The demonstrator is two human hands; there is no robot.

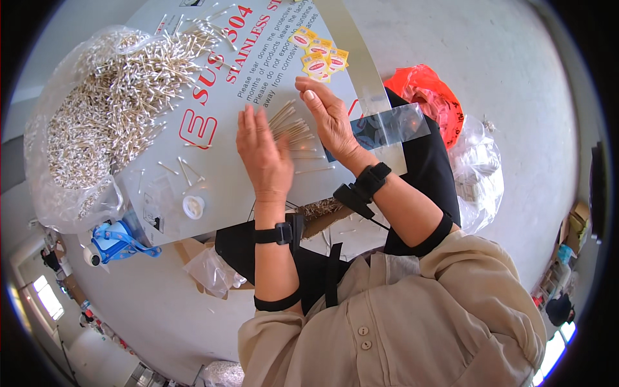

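A small bundle of cotton swabs (293,131) lies fanned out on the grey-white sheet-topped table (219,168) between my two hands. My left hand (263,151) is at the bundle's left side, fingers stretched out and slightly blurred; its thumb side is close to the sticks. At the bundle's upper right my right hand (332,119) is held edge-on, fingers extended and slightly bent, with the thumb up. Neither hand visibly grips a swab. Whether either palm touches the sticks, I cannot tell. Black straps circle both wrists.
A large clear bag (48,161) spills a heap of loose swabs (116,97) at left. Yellow-and-white labels (322,55) lie beyond my right hand, and clear plastic sleeves (393,126) beside it. A small white round tub (193,207) stands near the front edge. A red bag (429,97) is at right.
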